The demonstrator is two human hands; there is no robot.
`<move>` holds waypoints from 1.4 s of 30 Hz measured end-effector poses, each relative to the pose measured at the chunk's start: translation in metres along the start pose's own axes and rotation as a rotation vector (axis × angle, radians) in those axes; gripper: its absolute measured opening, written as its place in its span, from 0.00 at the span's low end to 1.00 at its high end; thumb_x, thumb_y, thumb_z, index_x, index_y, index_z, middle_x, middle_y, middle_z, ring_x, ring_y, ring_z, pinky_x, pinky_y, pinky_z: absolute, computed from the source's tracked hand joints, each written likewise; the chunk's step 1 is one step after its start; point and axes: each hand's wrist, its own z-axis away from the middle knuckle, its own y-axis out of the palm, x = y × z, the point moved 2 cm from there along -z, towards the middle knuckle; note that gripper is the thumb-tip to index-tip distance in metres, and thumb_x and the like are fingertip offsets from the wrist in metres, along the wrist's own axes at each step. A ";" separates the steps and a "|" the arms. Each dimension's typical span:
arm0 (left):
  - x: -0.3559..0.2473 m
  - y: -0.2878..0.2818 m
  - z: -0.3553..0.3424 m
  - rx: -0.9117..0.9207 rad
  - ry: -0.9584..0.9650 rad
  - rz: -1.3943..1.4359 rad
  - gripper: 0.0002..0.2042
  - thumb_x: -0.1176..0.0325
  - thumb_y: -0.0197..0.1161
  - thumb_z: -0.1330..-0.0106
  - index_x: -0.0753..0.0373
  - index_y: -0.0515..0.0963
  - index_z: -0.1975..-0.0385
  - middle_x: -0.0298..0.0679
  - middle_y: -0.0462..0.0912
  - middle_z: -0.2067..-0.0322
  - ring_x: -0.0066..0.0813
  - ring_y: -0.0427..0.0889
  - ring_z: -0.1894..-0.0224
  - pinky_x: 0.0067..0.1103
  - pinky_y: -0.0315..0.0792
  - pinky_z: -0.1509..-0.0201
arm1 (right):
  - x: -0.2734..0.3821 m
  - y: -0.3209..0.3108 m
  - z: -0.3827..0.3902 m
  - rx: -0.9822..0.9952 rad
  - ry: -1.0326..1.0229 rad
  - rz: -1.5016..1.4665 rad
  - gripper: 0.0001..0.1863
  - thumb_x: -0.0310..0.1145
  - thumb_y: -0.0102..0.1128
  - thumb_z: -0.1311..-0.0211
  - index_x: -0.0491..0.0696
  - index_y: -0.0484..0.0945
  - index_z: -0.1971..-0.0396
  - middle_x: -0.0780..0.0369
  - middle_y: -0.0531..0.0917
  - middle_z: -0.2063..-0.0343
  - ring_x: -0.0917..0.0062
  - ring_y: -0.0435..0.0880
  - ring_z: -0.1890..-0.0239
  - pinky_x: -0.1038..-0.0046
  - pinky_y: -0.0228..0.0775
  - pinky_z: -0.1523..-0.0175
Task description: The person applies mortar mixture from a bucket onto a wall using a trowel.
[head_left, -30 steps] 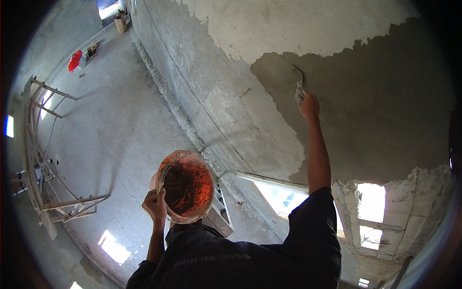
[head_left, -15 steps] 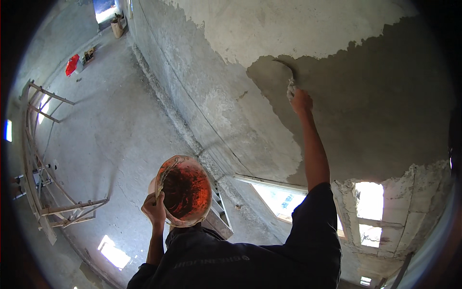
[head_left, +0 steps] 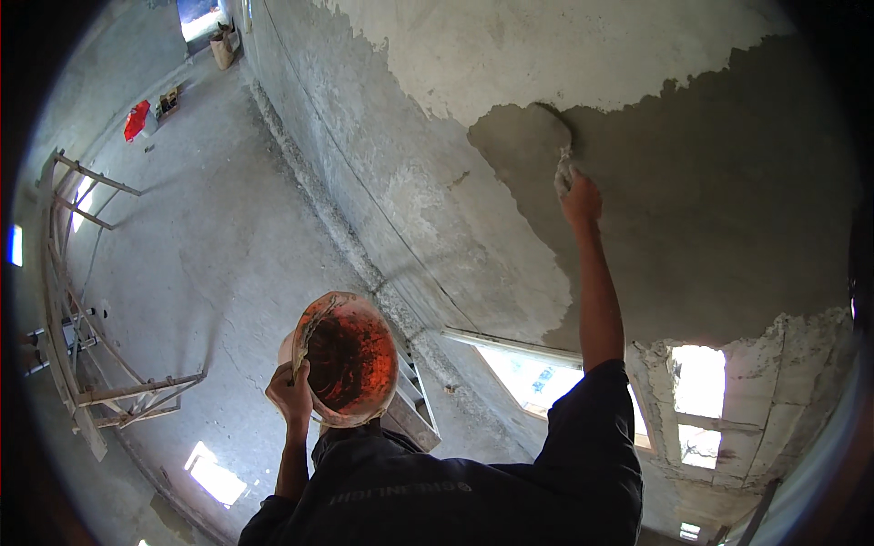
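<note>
We reach up to the wall (head_left: pixel 583 50) with our right hand (head_left: pixel 582 197). Its fingers are curled tight around the pale, crusty handle of a trowel (head_left: pixel 565 160), with no gap that we can see. The trowel's dark blade looks thin and bent from here, and it is over the top left part of a big dark grey patch (head_left: pixel 719 209) on the wall. We cannot tell if the whole blade touches it. Above the patch, and to its left, the wall is lighter.

Down low, our left hand (head_left: pixel 289 393) grips the left side of a round bucket (head_left: pixel 381 355). Its thumb is by the rim, and its other fingers are bent, but some are hard to see, so we cannot tell how far apart they are. The bucket's mouth faces us. It is orange-red inside, with dark muck in it. It is near our black shirt (head_left: pixel 455 510), over the grey floor (head_left: pixel 218 264). On the left stands a wooden frame (head_left: pixel 137 390), and far off on the floor is a red thing (head_left: pixel 137 120)
</note>
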 end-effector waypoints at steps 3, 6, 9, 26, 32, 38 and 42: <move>-0.001 0.002 -0.002 0.011 0.001 0.018 0.13 0.72 0.68 0.49 0.74 0.73 0.87 0.47 0.82 0.76 0.31 0.79 0.79 0.26 0.68 0.74 | -0.002 0.015 -0.009 -0.002 0.002 -0.054 0.22 0.49 0.57 0.43 0.54 0.75 0.51 0.54 0.82 0.62 0.56 0.80 0.58 0.57 0.73 0.55; -0.004 0.003 -0.003 0.002 0.005 0.004 0.13 0.72 0.68 0.49 0.74 0.73 0.88 0.47 0.82 0.77 0.30 0.79 0.79 0.26 0.68 0.74 | -0.008 0.008 -0.015 0.008 0.012 0.012 0.18 0.43 0.56 0.41 0.53 0.75 0.52 0.54 0.81 0.61 0.60 0.81 0.58 0.60 0.74 0.54; 0.001 0.000 -0.002 0.086 -0.045 -0.012 0.13 0.69 0.67 0.47 0.74 0.75 0.84 0.48 0.83 0.74 0.32 0.80 0.75 0.26 0.69 0.70 | -0.020 -0.011 -0.014 -0.190 0.089 -0.118 0.20 0.44 0.57 0.42 0.54 0.75 0.51 0.54 0.81 0.61 0.60 0.81 0.58 0.60 0.73 0.55; -0.002 0.005 -0.002 0.006 -0.009 -0.014 0.12 0.72 0.68 0.50 0.73 0.76 0.86 0.47 0.82 0.76 0.34 0.80 0.77 0.27 0.70 0.71 | 0.009 0.004 -0.022 -0.056 0.053 -0.064 0.16 0.43 0.56 0.41 0.50 0.77 0.58 0.53 0.81 0.64 0.57 0.80 0.58 0.59 0.73 0.55; 0.003 0.005 0.000 0.002 -0.013 0.009 0.13 0.72 0.68 0.50 0.74 0.74 0.88 0.48 0.82 0.76 0.34 0.80 0.77 0.27 0.70 0.71 | -0.022 -0.027 -0.020 -0.393 0.002 -0.291 0.22 0.46 0.54 0.39 0.46 0.76 0.52 0.51 0.81 0.62 0.57 0.80 0.59 0.61 0.72 0.55; -0.002 0.012 -0.007 0.044 -0.012 -0.014 0.14 0.73 0.68 0.50 0.74 0.71 0.89 0.48 0.82 0.76 0.33 0.79 0.78 0.27 0.69 0.72 | -0.023 0.002 -0.020 -0.232 -0.085 -0.250 0.23 0.47 0.51 0.38 0.47 0.75 0.51 0.51 0.80 0.60 0.56 0.80 0.58 0.61 0.72 0.53; -0.008 0.021 -0.013 0.089 0.008 0.012 0.13 0.74 0.68 0.50 0.74 0.72 0.88 0.47 0.82 0.76 0.34 0.79 0.78 0.27 0.69 0.72 | -0.025 0.001 -0.021 -0.212 -0.010 -0.222 0.21 0.46 0.50 0.37 0.47 0.75 0.51 0.51 0.80 0.60 0.55 0.79 0.57 0.60 0.72 0.53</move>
